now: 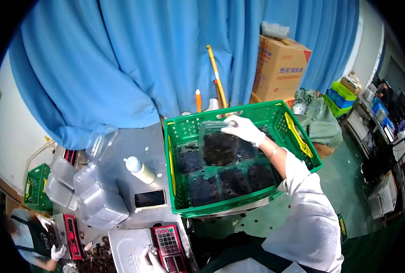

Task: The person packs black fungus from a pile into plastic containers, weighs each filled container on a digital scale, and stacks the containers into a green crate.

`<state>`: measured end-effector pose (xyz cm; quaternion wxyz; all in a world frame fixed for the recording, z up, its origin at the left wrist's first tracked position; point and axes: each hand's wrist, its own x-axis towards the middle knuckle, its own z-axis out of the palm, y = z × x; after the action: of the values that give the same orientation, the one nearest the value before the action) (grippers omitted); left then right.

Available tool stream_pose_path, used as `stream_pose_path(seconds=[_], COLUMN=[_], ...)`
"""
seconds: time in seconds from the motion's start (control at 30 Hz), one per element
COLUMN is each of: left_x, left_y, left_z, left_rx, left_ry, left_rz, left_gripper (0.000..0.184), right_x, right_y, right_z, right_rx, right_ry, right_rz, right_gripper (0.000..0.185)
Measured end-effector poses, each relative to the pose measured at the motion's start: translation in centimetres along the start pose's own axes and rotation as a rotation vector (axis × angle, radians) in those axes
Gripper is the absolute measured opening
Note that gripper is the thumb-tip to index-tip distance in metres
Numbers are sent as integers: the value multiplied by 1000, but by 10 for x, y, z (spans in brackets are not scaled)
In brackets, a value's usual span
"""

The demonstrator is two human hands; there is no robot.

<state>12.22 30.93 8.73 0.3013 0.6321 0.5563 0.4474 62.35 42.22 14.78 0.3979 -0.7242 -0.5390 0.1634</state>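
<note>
My right hand (243,131), in a white glove, grips a clear plastic box (219,148) by its top edge. Dark brown, lumpy contents fill the box, which is tilted above the green crate (239,208). Several similar clear boxes with dark contents, such as this filled box (234,182), lie in rows inside the crate. Low in the view, my left hand (151,260), also gloved, rests at the pan (128,243) of a red weighing scale (169,241). Its visible fingers are stretched out with nothing seen in them; the frame's bottom edge cuts off the rest.
A bottle (139,170), a phone (150,199) and stacked clear boxes (100,204) stand on the grey table (125,145). Dark loose pieces (100,255) lie near another person (27,236) and a second scale (70,234). A cardboard carton (282,68) stands behind the crate.
</note>
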Motion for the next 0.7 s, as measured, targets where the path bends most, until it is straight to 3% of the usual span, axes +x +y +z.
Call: stream_pose_path(seconds=[0.07, 0.1, 0.13, 0.2, 0.23, 0.33, 0.4, 0.47, 0.53, 0.57, 0.63, 0.7], left_x=[-1, -3, -4, -18, -26, -59, -95, -127, -151, -163, -187, -213], left_y=[12, 15, 15, 3, -3, 14, -15, -26, -15, -16, -5, 3], left_z=[7, 10, 10, 1, -2, -17, -26, -22, -24, -22, -17, -12], left_rx=[-177, -246, -302, -317, -294, -353, -341, -359, -342, -302, -185, -318], left_ry=[70, 112, 154, 241, 279, 351, 398, 550, 567, 610, 669, 772], left_rz=[-59, -87, -116, -225, -208, -435, -415, -507, -612, -571, -557, -639], left_gripper=[20, 17, 15, 14, 16, 16, 16, 17, 19, 19, 19, 20], right_x=[21, 44, 51, 67, 68, 73, 62, 52, 39, 34, 9, -5], right_y=[-22, 5, -6, -33, -59, -120, -178, -222, -253, -263, -287, -291], right_z=[34, 65, 77, 102, 112, 166, 208, 266, 326, 355, 388, 413], right_rx=[152, -239, -355, -247, -205, -6, 48, 78, 50, -19, -103, -280], right_ry=[-172, 11, 82, 70, 18, -184, -464, -588, -397, -387, -481, -567], right_rz=[189, -150, -319, -484, -554, -856, -802, -870, -1143, -1174, -1241, -1287], right_gripper=[59, 58, 49, 38, 33, 23, 22, 29, 31, 31, 31, 30])
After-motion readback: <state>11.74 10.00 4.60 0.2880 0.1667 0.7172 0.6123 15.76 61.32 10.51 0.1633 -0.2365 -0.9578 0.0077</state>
